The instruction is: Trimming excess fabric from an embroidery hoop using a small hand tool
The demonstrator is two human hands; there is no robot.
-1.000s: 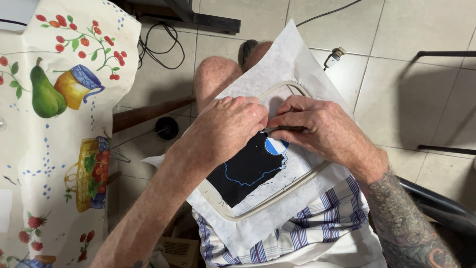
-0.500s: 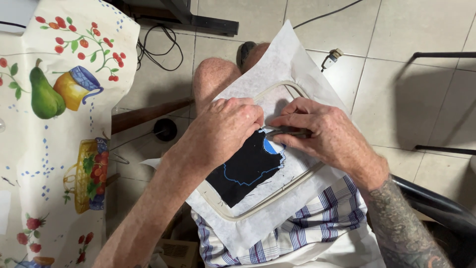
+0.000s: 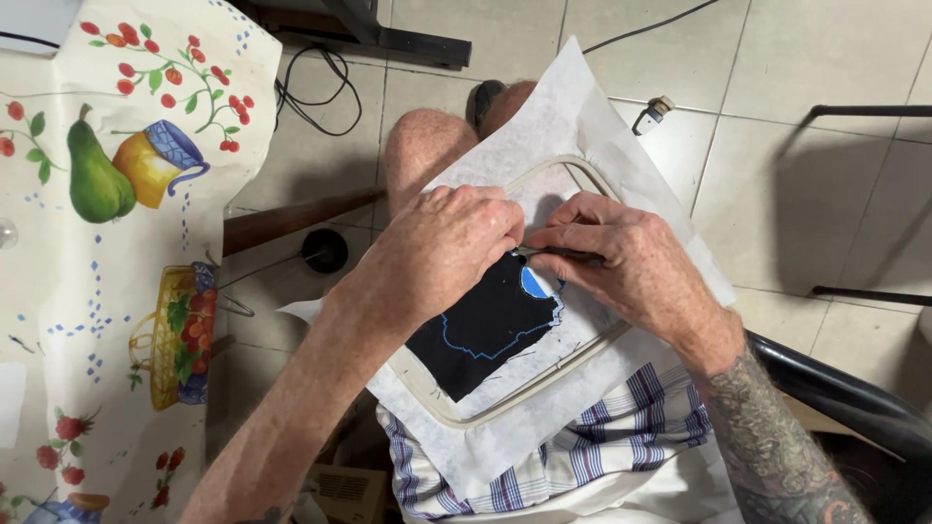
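A fruit-printed tablecloth (image 3: 107, 252) hangs at the left. On the person's lap lies white stabilizer sheet (image 3: 582, 116) clamped in an embroidery hoop (image 3: 427, 398), with a black fabric patch (image 3: 485, 325) at its middle. A light-blue stitched outline runs round most of the patch, and its lower edge looks already cut. The left hand (image 3: 442, 247) presses flat on the patch. The right hand (image 3: 621, 257) pinches a thin metal tool (image 3: 553, 253), probably small scissors, at the upper edge, where trimming seems unfinished.

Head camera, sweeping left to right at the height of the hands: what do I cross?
Fruit-print tablecloth → left hand → small dark tool pinched in the right hand → white backing sheet → bare floor tiles.
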